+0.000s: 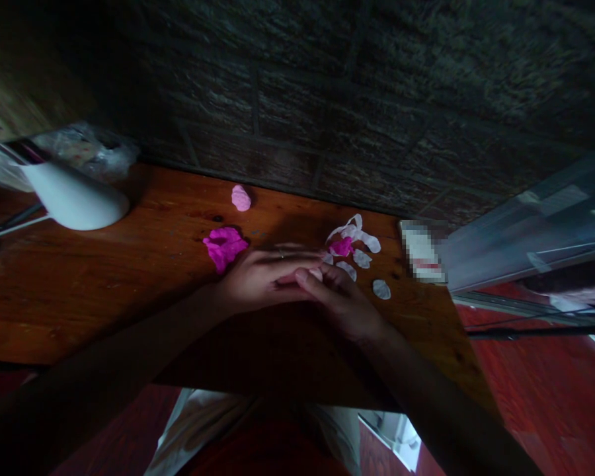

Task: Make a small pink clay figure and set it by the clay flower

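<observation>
My left hand (258, 276) and my right hand (344, 301) meet above the wooden table, fingers closed together around a small pale piece (316, 272). Only a bit of that piece shows at my right thumb; the fingers hide the rest. Just left of my left hand lies a crumpled magenta piece (224, 246). Beyond my right fingers are thin whitish petal-like pieces (361, 258) and a small magenta scrap (341, 247). A separate whitish petal-like piece (381, 289) rests farther right.
A pink lump (240, 198) sits near the dark tiled wall (287, 119). At the left, a white tapered vessel (77, 195) stands before clear plastic wrapping (86, 149). A blurred white item (423, 252) lies by the right edge of the wooden table (168, 264).
</observation>
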`<state>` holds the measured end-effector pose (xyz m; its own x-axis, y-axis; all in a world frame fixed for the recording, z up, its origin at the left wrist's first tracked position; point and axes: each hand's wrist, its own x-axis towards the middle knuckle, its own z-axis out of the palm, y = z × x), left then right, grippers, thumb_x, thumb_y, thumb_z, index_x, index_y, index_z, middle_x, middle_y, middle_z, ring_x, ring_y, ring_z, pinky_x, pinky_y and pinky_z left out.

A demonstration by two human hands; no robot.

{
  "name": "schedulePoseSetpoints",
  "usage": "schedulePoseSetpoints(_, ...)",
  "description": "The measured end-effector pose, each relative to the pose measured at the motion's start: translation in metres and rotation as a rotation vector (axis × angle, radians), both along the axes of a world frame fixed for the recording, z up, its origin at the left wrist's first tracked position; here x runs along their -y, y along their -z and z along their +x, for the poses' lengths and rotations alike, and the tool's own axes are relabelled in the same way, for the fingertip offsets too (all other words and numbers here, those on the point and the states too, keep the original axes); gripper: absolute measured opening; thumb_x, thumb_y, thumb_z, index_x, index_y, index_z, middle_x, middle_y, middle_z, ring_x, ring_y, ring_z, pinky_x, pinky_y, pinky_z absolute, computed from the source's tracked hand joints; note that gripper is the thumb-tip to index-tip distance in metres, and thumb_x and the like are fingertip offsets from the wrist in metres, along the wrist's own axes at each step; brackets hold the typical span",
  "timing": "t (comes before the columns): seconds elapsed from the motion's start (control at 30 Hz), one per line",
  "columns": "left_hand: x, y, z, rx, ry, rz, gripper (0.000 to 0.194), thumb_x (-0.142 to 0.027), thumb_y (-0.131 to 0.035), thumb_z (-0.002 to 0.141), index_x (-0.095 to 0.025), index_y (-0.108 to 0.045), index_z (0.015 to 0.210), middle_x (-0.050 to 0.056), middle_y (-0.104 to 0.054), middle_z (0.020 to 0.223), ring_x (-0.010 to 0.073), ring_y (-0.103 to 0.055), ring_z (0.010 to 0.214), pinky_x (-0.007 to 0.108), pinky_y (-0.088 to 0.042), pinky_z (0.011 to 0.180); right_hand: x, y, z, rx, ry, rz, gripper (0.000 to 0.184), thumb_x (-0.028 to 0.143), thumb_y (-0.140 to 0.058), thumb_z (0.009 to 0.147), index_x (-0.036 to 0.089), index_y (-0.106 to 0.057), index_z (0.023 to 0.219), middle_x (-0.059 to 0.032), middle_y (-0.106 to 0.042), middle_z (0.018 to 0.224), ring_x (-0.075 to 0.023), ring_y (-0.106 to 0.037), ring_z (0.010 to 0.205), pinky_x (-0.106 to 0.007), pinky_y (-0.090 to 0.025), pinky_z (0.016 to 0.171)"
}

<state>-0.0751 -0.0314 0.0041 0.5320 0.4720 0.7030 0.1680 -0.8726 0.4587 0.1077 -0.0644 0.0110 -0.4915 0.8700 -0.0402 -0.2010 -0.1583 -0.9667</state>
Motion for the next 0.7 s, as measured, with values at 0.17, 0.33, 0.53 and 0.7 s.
schedulePoseSetpoints(0.17, -0.003, 0.0, 0.0, 0.056, -0.001, 0.111, 0.034, -0.037, -0.081, 0.087, -0.015, -0.076, 0.112, 0.016, -0.08, 0.117, 0.0241, -0.078, 0.109, 0.032, -0.064, 0.097, 0.003, -0.004, -0.002, -0.033, 0.0, -0.068, 0.03, 0.051, -0.079, 0.086, 0.024, -0.082, 0.1, -0.0035, -0.082, 0.103, -0.0226, -0.073, 0.107, -0.041, -0.05, 0.106)
schedulePoseSetpoints(0.33, 0.001, -0.008, -0.006, 0.03, -0.11, 0.038, 0.031, -0.028, -0.079, 0.089, -0.018, -0.076, 0.118, 0.011, -0.081, 0.118, 0.0219, -0.078, 0.109, 0.028, -0.063, 0.096, -0.001, -0.01, 0.003, -0.215, -0.107, -0.224, 0.032, 0.053, -0.076, 0.088, 0.027, -0.081, 0.105, -0.0047, -0.081, 0.111, -0.0222, -0.072, 0.11, -0.041, -0.052, 0.105)
schedulePoseSetpoints(0.53, 0.002, -0.007, -0.007, -0.001, -0.019, -0.06, 0.053, -0.022, -0.073, 0.093, -0.022, -0.062, 0.145, 0.012, -0.07, 0.139, 0.0215, -0.07, 0.126, 0.03, -0.058, 0.107, -0.006, -0.005, 0.006, -0.201, -0.031, -0.212, 0.03, 0.048, -0.089, 0.077, 0.027, -0.082, 0.097, -0.0027, -0.081, 0.102, -0.0196, -0.073, 0.098, -0.038, -0.051, 0.102)
schedulePoseSetpoints(0.7, 0.002, -0.003, -0.006, -0.012, -0.029, -0.039, 0.062, -0.031, -0.083, 0.085, -0.021, -0.063, 0.143, 0.012, -0.073, 0.136, 0.0237, -0.072, 0.123, 0.033, -0.06, 0.106, -0.004, -0.003, 0.001, -0.202, -0.043, -0.258, 0.029, 0.049, -0.089, 0.075, 0.025, -0.082, 0.091, -0.0029, -0.082, 0.092, -0.0201, -0.074, 0.09, -0.039, -0.053, 0.099)
